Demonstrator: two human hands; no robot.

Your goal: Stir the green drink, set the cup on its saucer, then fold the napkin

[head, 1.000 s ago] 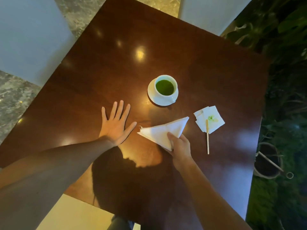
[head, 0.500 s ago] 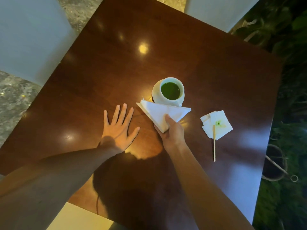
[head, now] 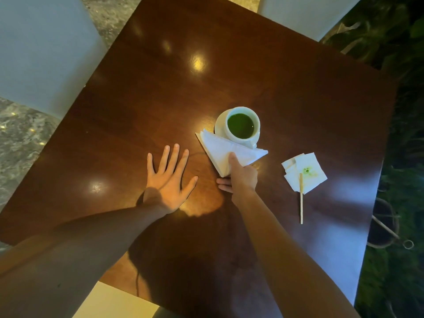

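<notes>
Holding the folded napkin (head: 226, 151) by its near corner, right hand (head: 242, 177), thumb on top, fingers curled under. Slid away from the near edge of the table (head: 142, 92) since a second ago, now tucked against the saucer (head: 219, 127). Cup (head: 243, 126) of green drink sat on that saucer, mid-table. Left hand (head: 169, 180) lay flat, fingers spread wide, holding nothing. Stir stick (head: 301, 198) rested on a stained paper (head: 306, 173) toward the right edge. Looked nearly done: folded, just being put down.
</notes>
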